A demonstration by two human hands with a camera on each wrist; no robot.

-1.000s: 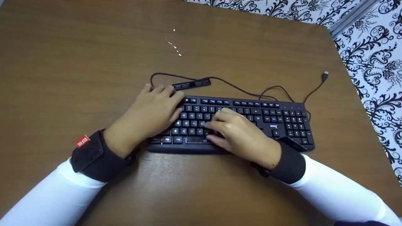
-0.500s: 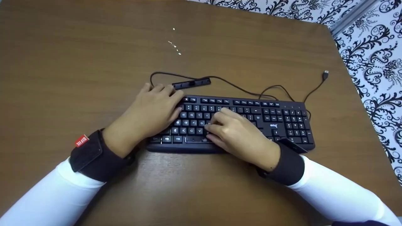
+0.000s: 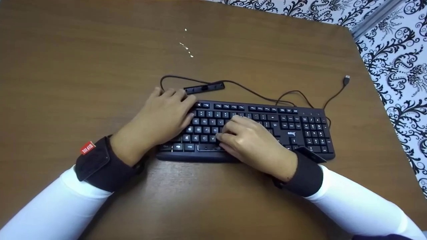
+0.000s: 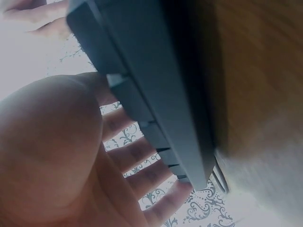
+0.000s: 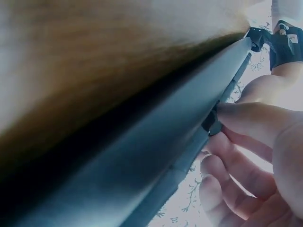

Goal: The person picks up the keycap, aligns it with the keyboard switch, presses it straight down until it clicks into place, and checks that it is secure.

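Observation:
A black keyboard (image 3: 290,133) with white key legends lies on the wooden table. Over its left end rests my left hand (image 3: 163,116), its fingers extended toward the far edge and its thumb across the keys. In the left wrist view, the fingers (image 4: 132,153) appear nearly straight along the keyboard's side (image 4: 161,94). My right hand (image 3: 248,141) is over the middle keys, fingers bent. Its thumb and index finger pinch a small dark keycap (image 5: 213,122) at the key surface, seen in the right wrist view. The head view hides that keycap behind the fingers.
Behind the keyboard lies a slim black bar-shaped piece (image 3: 205,88), the cable (image 3: 247,89) crossing by it. The cable's USB plug (image 3: 346,80) lies at the right. Small pale flecks (image 3: 186,49) mark the table (image 3: 83,66). A patterned wall (image 3: 407,73) borders the table's right side.
The right hand's thumb and fingers have shifted very slightly over the same keys, with the wrist turned a little. The left hand and keyboard stay in place.

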